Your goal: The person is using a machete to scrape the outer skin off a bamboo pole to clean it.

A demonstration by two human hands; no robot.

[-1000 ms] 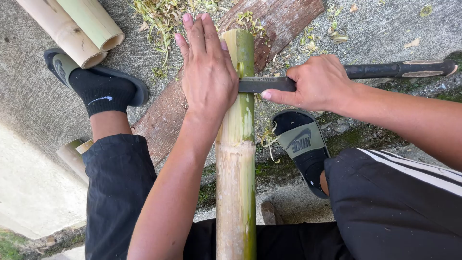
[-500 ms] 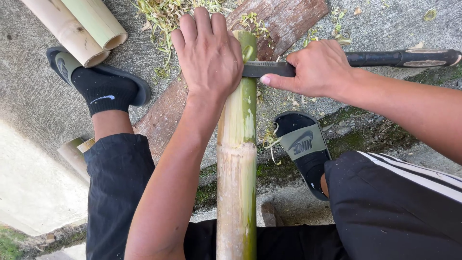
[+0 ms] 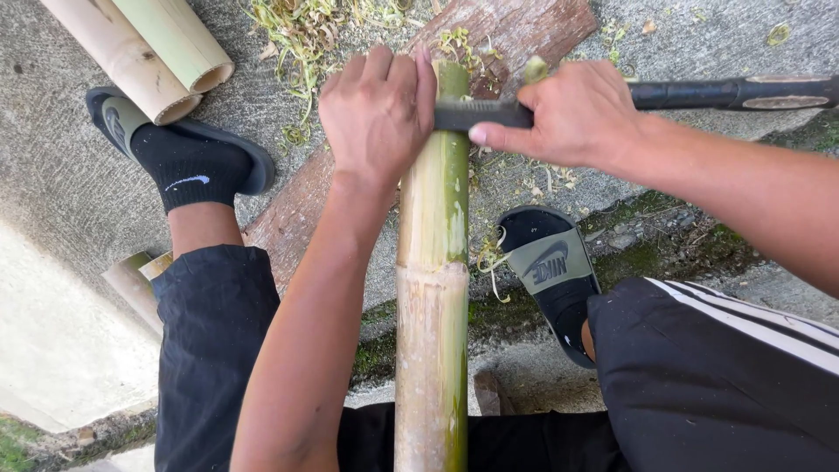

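A thick bamboo pole (image 3: 433,288), green and tan, runs from between my legs up to a reddish log (image 3: 516,31). My left hand (image 3: 376,114) lies over the pole's far end, pressing on a dark blade (image 3: 476,114) that crosses the pole. My right hand (image 3: 577,114) grips that long knife near where blade meets handle; its dark handle (image 3: 743,92) sticks out to the right.
Two cut bamboo sections (image 3: 144,52) lie at the upper left, another piece (image 3: 135,280) beside my left thigh. Green shavings (image 3: 306,35) litter the concrete ground. My feet in slide sandals (image 3: 551,271) rest either side of the pole.
Both hands and the blade have slid farther along the pole toward its far end on the log.
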